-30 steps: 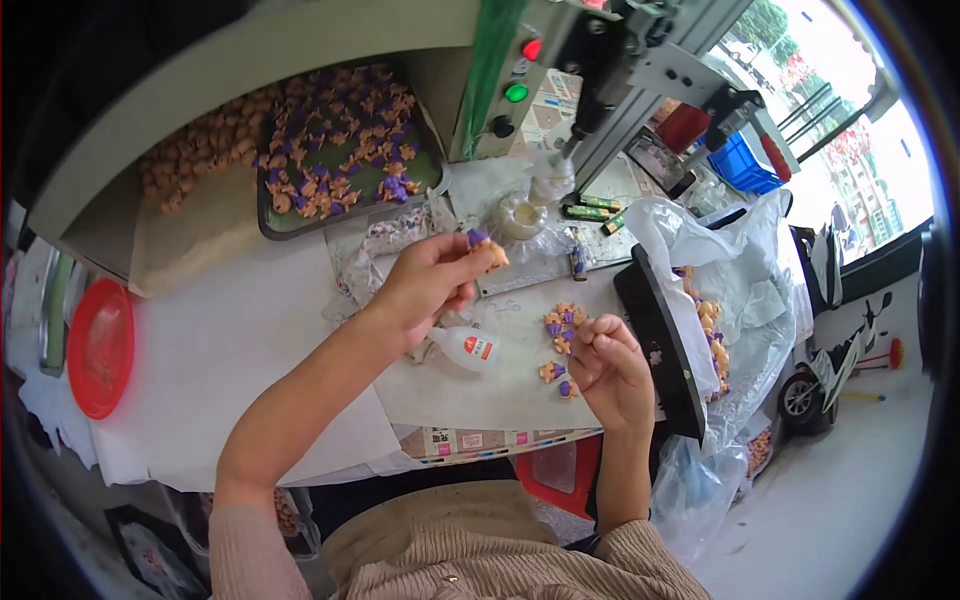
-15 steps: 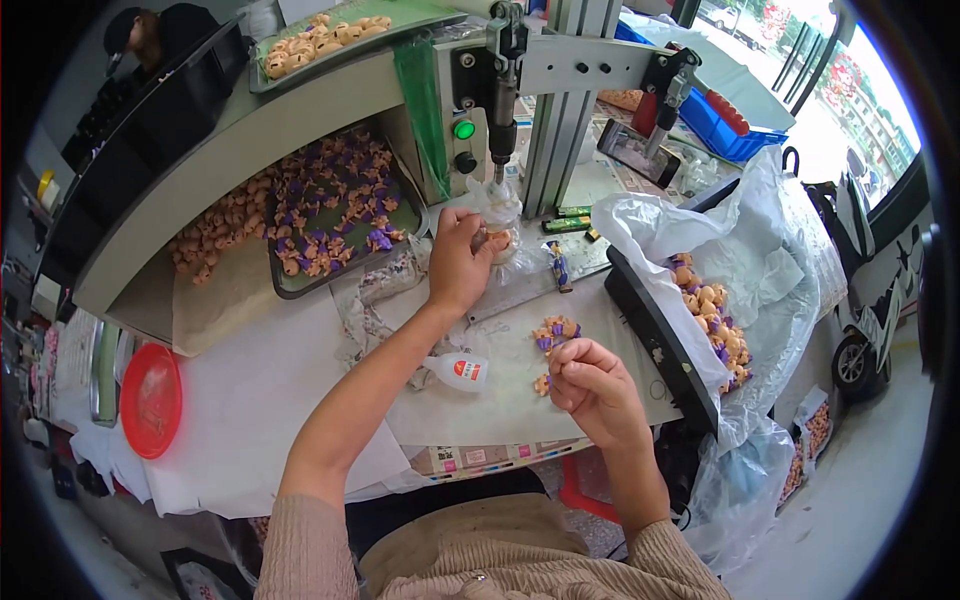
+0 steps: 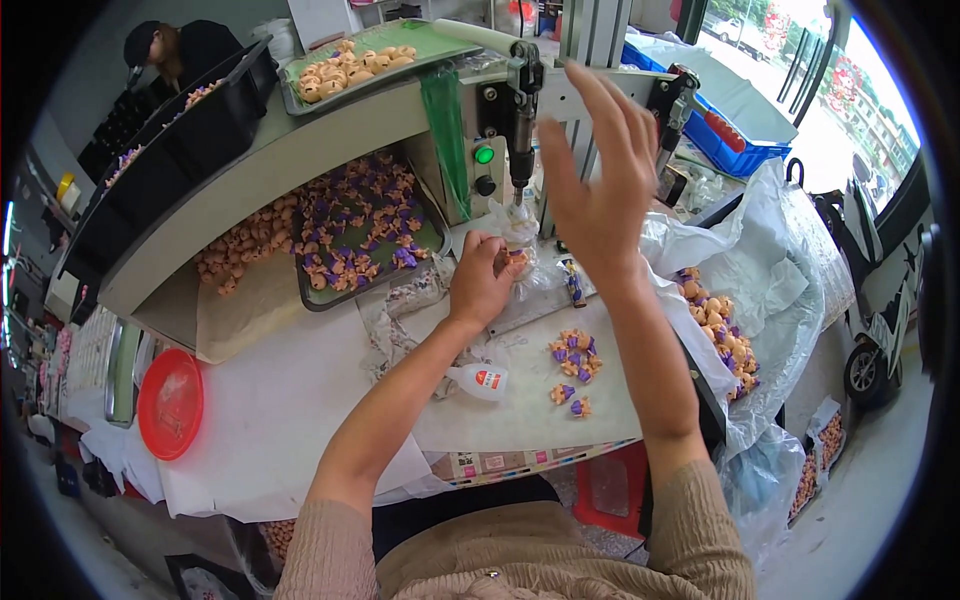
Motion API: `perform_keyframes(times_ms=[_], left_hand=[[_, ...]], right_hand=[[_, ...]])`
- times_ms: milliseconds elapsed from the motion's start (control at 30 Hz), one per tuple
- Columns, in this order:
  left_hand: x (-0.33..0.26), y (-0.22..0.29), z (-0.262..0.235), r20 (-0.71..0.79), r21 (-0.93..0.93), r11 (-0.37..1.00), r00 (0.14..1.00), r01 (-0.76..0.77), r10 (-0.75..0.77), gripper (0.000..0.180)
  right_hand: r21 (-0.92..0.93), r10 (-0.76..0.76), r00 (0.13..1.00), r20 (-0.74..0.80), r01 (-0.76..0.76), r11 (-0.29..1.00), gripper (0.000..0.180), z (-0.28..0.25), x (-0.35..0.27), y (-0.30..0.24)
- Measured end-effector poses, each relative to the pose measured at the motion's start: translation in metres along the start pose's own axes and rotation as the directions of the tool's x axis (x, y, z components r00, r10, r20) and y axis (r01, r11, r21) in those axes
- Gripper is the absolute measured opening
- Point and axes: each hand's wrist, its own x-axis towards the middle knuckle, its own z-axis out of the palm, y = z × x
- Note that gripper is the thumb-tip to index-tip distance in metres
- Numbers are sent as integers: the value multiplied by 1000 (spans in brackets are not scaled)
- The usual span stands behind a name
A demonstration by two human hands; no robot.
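My left hand (image 3: 480, 280) pinches a small tan doll part (image 3: 516, 258) against the plastic-wrapped holder (image 3: 517, 228) beneath the press head (image 3: 521, 150). The fingers hide most of that part. Raised in front of the press's upright post, my right hand (image 3: 605, 185) has its fingers stretched out and slightly blurred, with nothing seen in it. It looks close to the crossbar, but I cannot tell whether it touches. Several small tan-and-purple doll parts (image 3: 574, 356) lie on the table to the right. A white plastic bottle (image 3: 481, 381) rests on its side near my left forearm.
A dark tray (image 3: 435, 232) of tan-and-purple parts sits under the shelf, beside a heap of round tan heads (image 3: 250, 240). More heads fill an upper tray (image 3: 292, 100). At right stands a plastic-lined box of heads (image 3: 718, 330). A red dish (image 3: 171, 405) is left; someone works behind.
My right hand has risen from above the table parts to beside the press, its fingers opening out. The left hand stays at the holder. The whole view has shifted slightly.
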Motion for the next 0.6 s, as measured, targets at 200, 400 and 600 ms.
perform_keyframes(times_ms=[200, 400, 600], left_hand=[[-1, 9, -1, 20, -42, 996, 996, 83, -82, 29], [-3, 6, -11, 32, 47, 997, 998, 60, -62, 31], [-17, 8, -24, -60, 64, 997, 998, 39, -35, 33]], right_hand=[[97, 364, 798, 480, -461, 882, 62, 38, 70, 17], [558, 602, 711, 362, -683, 472, 29, -27, 116, -51], [777, 145, 978, 151, -208, 594, 26, -65, 46, -45]])
